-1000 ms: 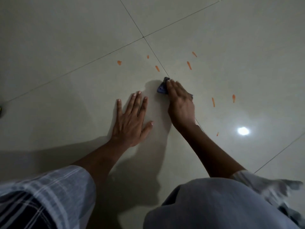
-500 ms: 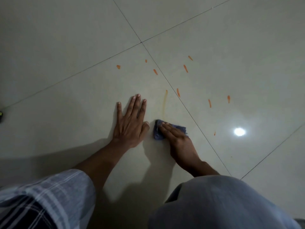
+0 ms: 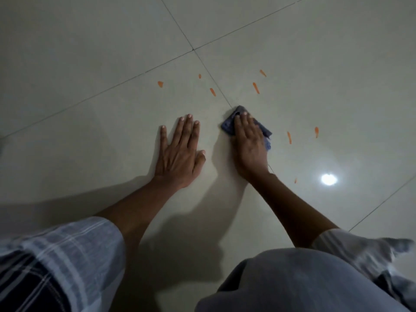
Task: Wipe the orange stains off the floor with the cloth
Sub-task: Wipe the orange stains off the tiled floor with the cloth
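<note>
Cloth [image 3: 247,129]: blue, crumpled, centre of frame, lying on a tile seam of the floor [image 3: 90,64].
Right hand [image 3: 248,145]: pressed flat on cloth, grip wide, fingers straight.
Left hand [image 3: 180,152]: flat on floor, grip wide, just left of cloth.
Orange stains [image 3: 256,87]: scattered above and right of cloth, apart from its edges.
Open room: bare tile in upper left and upper right.
</note>
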